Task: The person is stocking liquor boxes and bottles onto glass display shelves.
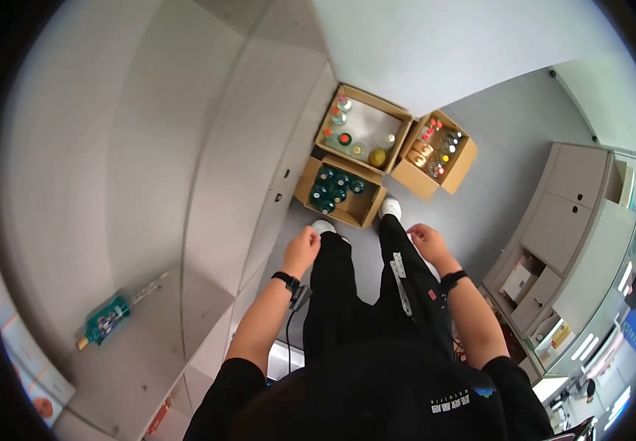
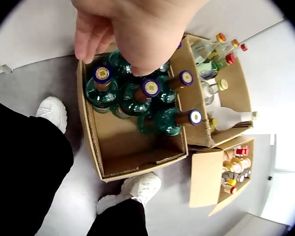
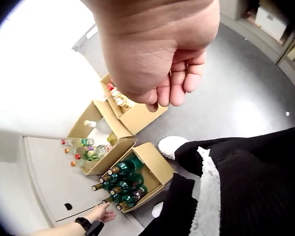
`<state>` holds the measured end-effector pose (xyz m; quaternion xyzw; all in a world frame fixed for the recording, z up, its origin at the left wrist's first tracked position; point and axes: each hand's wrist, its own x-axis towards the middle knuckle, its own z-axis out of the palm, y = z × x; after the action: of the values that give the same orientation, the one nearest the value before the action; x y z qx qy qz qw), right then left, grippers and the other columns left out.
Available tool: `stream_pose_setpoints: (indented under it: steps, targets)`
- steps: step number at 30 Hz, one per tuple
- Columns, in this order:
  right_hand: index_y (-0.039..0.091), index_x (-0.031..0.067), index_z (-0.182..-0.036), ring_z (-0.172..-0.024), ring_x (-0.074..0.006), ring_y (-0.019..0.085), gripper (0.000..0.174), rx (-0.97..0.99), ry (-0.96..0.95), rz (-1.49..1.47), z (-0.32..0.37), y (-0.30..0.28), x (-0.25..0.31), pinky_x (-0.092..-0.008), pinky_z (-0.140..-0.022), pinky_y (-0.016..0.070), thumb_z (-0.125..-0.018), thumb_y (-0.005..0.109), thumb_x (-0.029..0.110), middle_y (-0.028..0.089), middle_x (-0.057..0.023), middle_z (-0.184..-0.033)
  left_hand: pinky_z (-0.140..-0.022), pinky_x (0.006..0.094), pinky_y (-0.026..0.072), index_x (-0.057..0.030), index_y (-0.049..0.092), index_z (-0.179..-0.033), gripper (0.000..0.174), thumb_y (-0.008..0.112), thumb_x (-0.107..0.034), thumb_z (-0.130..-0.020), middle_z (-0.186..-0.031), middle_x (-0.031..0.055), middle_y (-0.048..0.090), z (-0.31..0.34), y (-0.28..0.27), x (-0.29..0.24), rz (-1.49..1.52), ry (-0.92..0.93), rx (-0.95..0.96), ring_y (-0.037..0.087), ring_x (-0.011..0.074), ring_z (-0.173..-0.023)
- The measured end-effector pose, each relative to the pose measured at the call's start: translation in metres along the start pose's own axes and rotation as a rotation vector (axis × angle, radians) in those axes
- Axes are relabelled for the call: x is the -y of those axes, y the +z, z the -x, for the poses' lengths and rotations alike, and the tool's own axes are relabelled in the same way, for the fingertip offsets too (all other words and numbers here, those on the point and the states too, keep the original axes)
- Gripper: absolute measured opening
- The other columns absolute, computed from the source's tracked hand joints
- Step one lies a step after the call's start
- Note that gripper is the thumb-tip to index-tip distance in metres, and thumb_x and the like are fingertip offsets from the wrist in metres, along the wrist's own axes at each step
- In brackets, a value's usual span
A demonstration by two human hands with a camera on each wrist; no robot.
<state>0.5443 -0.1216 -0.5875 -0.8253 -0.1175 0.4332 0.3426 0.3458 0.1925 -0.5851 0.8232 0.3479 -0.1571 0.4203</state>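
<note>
My left hand hangs with loosely curled fingers, holding nothing. In the left wrist view it overlaps one end of an open cardboard box. Several teal glass bottles with brown necks and dark blue-rimmed caps stand in that box, grouped toward one end. My right hand is in front of my leg, its fingers relaxed and bent with nothing between them, as the right wrist view also shows. Another teal bottle with a yellowish cap lies on its side on a pale surface at the left.
Behind the teal bottles, a larger carton contains clear bottles and a round yellowish bottle. Beside it a third carton, flaps spread, is packed with small-capped bottles. White shoes stand close to the boxes. Pale cabinets line the right.
</note>
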Motion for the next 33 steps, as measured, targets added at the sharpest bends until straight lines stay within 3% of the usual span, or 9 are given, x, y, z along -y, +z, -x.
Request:
stream_pose_setpoints:
  steps: [6,11,13,18,20,22,27,32,33]
  targets:
    - [0.069,0.0051,-0.097,-0.074,-0.0197,0.063,0.014,-0.01,0.235,-0.048,0.045,-0.001,-0.097,-0.0311,-0.071,0.0508,-0.089,0.058,0.009,0.066,-0.0114,-0.083,-0.078,0.0485,0.0506,-0.0046,0.056,-0.1,0.025,0.062,-0.024,-0.086,-0.093,0.0196,0.067,-0.099,0.112,0.098,-0.155,-0.34,-0.087,0.064,0.0394,-0.091]
    - [0.067,0.003,-0.098,-0.073,-0.0153,0.061,0.013,-0.1,0.423,-0.098,0.089,-0.002,-0.177,-0.0278,-0.069,0.0494,-0.091,0.057,0.007,0.065,-0.0071,-0.081,-0.081,0.0496,0.0502,-0.0025,0.046,-0.113,0.039,0.062,-0.026,-0.087,-0.105,0.0223,0.063,-0.159,0.189,0.13,-0.27,-0.31,-0.155,0.061,0.0418,-0.098]
    - [0.065,0.0024,-0.101,-0.074,-0.01,0.06,0.013,-0.109,0.493,-0.119,0.095,-0.001,-0.186,-0.0243,-0.068,0.0483,-0.094,0.056,0.008,0.063,-0.0021,-0.081,-0.08,0.0503,0.0502,-0.0014,0.045,-0.111,0.04,0.063,-0.027,-0.087,-0.104,0.0225,0.063,-0.181,0.196,0.136,-0.296,-0.382,-0.124,0.061,0.0421,-0.097]
    - [0.066,0.0027,-0.101,-0.075,-0.0094,0.057,0.013,-0.055,0.679,-0.168,0.092,0.006,-0.15,-0.0237,-0.069,0.0467,-0.094,0.058,0.009,0.062,-0.0017,-0.081,-0.079,0.0478,0.0521,0.0015,0.047,-0.108,0.036,0.061,-0.026,-0.091,-0.097,0.0249,0.064,-0.206,0.236,0.18,-0.453,-0.358,0.125,0.064,0.0403,-0.093]
    - [0.066,0.0028,-0.101,-0.076,-0.0093,0.057,0.013,-0.06,0.527,-0.08,0.08,0.012,-0.153,-0.0235,-0.07,0.0466,-0.094,0.059,0.01,0.062,-0.0016,-0.081,-0.079,0.0471,0.0526,0.0023,0.054,-0.103,0.031,0.059,-0.026,-0.092,-0.096,0.024,0.066,-0.218,0.241,0.186,-0.507,-0.321,0.084,0.065,0.0388,-0.092]
    - [0.066,0.0023,-0.101,-0.076,-0.0092,0.057,0.013,-0.058,0.531,-0.09,0.071,0.017,-0.153,-0.0236,-0.07,0.0465,-0.094,0.058,0.01,0.062,-0.0016,-0.081,-0.08,0.0463,0.0525,0.0018,0.06,-0.097,0.026,0.055,-0.023,-0.093,-0.095,0.0228,0.068,-0.22,0.239,0.187,-0.534,-0.338,0.141,0.066,0.0378,-0.092]
    - [0.067,0.0017,-0.101,-0.077,-0.0112,0.057,0.013,-0.051,0.452,-0.193,0.054,0.023,-0.126,-0.0252,-0.072,0.0475,-0.091,0.058,0.004,0.062,-0.004,-0.087,-0.081,0.0456,0.0524,0.0023,0.063,-0.099,0.022,0.047,-0.013,-0.093,-0.099,0.0227,0.068,-0.206,0.204,0.167,-0.526,-0.359,0.173,0.065,0.0379,-0.096]
    - [0.068,0.0034,-0.098,-0.076,-0.014,0.059,0.012,-0.039,0.362,-0.168,0.051,0.034,-0.111,-0.0266,-0.07,0.0483,-0.09,0.058,0.004,0.063,-0.0068,-0.087,-0.079,0.0513,0.0504,-0.0001,0.065,-0.092,0.028,0.041,-0.014,-0.091,-0.095,0.0237,0.067,-0.174,0.228,0.203,-0.507,-0.213,0.101,0.064,0.0411,-0.091]
    - [0.068,0.0035,-0.096,-0.076,-0.015,0.061,0.012,-0.008,0.316,-0.148,0.046,0.036,-0.101,-0.0277,-0.069,0.049,-0.09,0.058,0.004,0.063,-0.008,-0.086,-0.079,0.0466,0.0537,0.0012,0.063,-0.098,0.026,0.041,-0.01,-0.092,-0.094,0.022,0.068,-0.164,0.216,0.182,-0.553,-0.221,0.15,0.067,0.0374,-0.09]
